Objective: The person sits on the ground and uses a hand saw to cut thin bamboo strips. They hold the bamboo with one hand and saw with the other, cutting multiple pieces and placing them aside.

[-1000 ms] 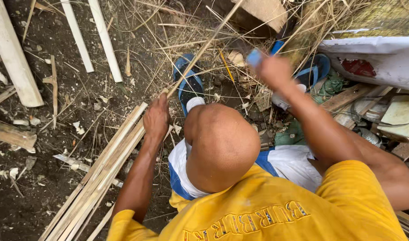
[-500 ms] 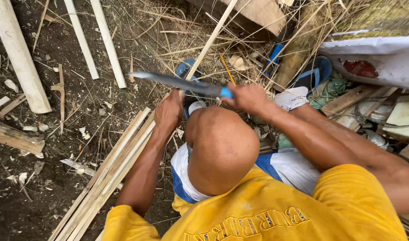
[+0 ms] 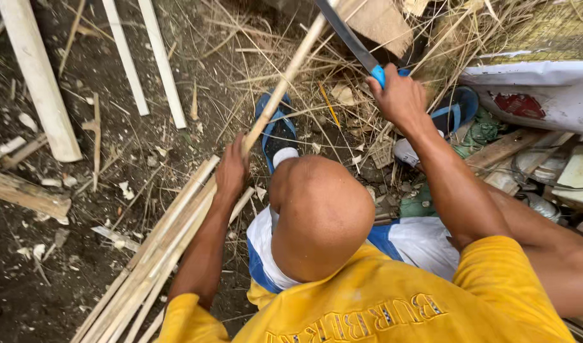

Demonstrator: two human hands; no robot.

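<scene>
Splitting a bamboo stick over littered ground

A white sack (image 3: 545,95) lies right of the right hand (image 3: 400,96); pale planks (image 3: 37,82) lie well left of the left hand (image 3: 231,171), a bundle of slats (image 3: 153,254) just below it. The left hand is wrapped around a bamboo stick (image 3: 285,79) slanting upward; the right hand is clenched on a blue-handled knife (image 3: 350,39) beside the stick.

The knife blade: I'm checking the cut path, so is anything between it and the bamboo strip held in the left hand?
Nothing visible: the knife blade lies right beside the bamboo strip near the top edge.
</scene>
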